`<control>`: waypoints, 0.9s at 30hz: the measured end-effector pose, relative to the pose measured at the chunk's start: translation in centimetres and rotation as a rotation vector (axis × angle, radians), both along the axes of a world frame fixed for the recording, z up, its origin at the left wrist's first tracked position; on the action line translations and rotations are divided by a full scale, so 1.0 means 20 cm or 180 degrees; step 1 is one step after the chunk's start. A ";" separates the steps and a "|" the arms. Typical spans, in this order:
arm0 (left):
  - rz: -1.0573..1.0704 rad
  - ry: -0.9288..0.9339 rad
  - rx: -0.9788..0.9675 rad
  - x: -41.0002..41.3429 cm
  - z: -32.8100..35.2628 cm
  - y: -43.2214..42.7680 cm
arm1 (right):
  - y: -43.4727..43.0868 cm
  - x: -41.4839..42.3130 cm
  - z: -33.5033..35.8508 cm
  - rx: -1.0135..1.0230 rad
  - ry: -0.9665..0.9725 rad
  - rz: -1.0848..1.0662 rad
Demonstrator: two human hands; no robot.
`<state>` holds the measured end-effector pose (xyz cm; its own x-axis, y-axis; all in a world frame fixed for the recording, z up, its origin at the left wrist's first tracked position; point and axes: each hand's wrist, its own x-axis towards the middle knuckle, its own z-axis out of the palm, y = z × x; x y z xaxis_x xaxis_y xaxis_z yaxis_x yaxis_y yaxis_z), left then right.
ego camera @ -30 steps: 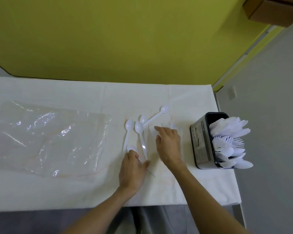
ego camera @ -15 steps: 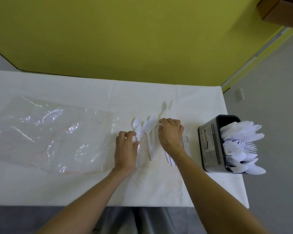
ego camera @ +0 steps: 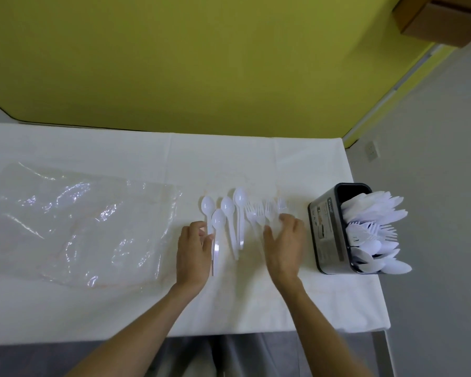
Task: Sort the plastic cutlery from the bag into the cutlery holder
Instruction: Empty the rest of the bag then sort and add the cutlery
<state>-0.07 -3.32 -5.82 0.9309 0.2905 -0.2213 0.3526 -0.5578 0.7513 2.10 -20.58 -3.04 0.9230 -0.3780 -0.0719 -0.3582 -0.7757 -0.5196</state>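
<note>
Left hand (ego camera: 192,253) fingers curling loosely against spoons (ego camera: 218,221), gripping nothing; right hand (ego camera: 284,244) lying open, fingertips touching forks (ego camera: 260,216).

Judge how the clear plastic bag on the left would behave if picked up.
The clear plastic bag lies flat, wrinkled and see-through, so it is probably floppy and very light. Its glossy highlights hint that it may slip between fingers. It looks empty, so it would likely drape and flutter.

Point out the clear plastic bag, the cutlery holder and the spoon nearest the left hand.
clear plastic bag (ego camera: 74,224): head view, crinkled middle.
cutlery holder (ego camera: 327,229): head view, labelled side wall.
spoon (ego camera: 218,220): head view, bowl.
</note>
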 end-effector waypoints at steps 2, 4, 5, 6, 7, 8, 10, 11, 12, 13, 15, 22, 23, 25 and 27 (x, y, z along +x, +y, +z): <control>-0.0079 -0.0065 0.0088 0.00 0.02 -0.04 | -0.07 0.03 -0.01 -0.0021 0.0419 -0.0347; -0.0216 -0.0146 0.0021 0.01 0.05 -0.09 | -0.10 0.06 -0.02 -0.0018 0.0832 -0.0361; -0.0313 -0.0194 -0.0045 0.02 0.06 -0.13 | -0.12 0.06 -0.03 -0.0040 0.0920 -0.0287; -0.0431 -0.0221 -0.0098 0.03 0.07 -0.17 | -0.12 0.07 -0.04 -0.0047 0.0963 -0.0212; -0.0563 -0.0204 -0.0122 0.04 0.08 -0.21 | -0.12 0.08 -0.04 0.0006 0.0975 -0.0202; -0.0687 -0.0132 -0.0121 0.06 0.09 -0.25 | -0.12 0.08 -0.04 0.0145 0.0988 -0.0276; -0.0850 0.0093 -0.0006 0.10 0.12 -0.34 | -0.12 0.07 -0.04 0.0483 0.1021 -0.0447; -0.0892 0.0210 0.0092 0.12 0.13 -0.38 | -0.13 0.06 -0.05 0.0564 0.1035 -0.0453; -0.0925 0.0337 0.0179 0.14 0.14 -0.43 | -0.14 0.04 -0.05 0.0572 0.1100 -0.0421; -0.0964 0.0473 0.0261 0.16 0.15 -0.47 | -0.16 0.02 -0.06 0.0606 0.1140 -0.0385; -0.1053 0.0662 0.0467 0.21 0.15 -0.54 | -0.20 -0.03 -0.07 0.0759 0.1251 -0.0328; -0.1116 0.0747 0.0814 0.22 0.06 -0.63 | -0.30 -0.14 -0.04 0.0854 0.1339 -0.0151; -0.1051 0.0762 0.0782 0.21 0.06 -0.63 | -0.32 -0.15 -0.04 0.0928 0.1299 -0.0168; -0.1024 0.0857 0.0711 0.19 0.06 -0.63 | -0.34 -0.16 -0.03 0.1147 0.1277 -0.0236; -0.1140 0.0990 0.0653 0.16 0.07 -0.61 | -0.35 -0.16 -0.02 0.1345 0.1304 -0.0284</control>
<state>3.21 -15.46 -4.45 0.8792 0.0320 -0.4753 0.3019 -0.8093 0.5039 -1.19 -27.63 -3.41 0.7543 -0.3139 -0.5766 -0.6490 -0.4894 -0.5825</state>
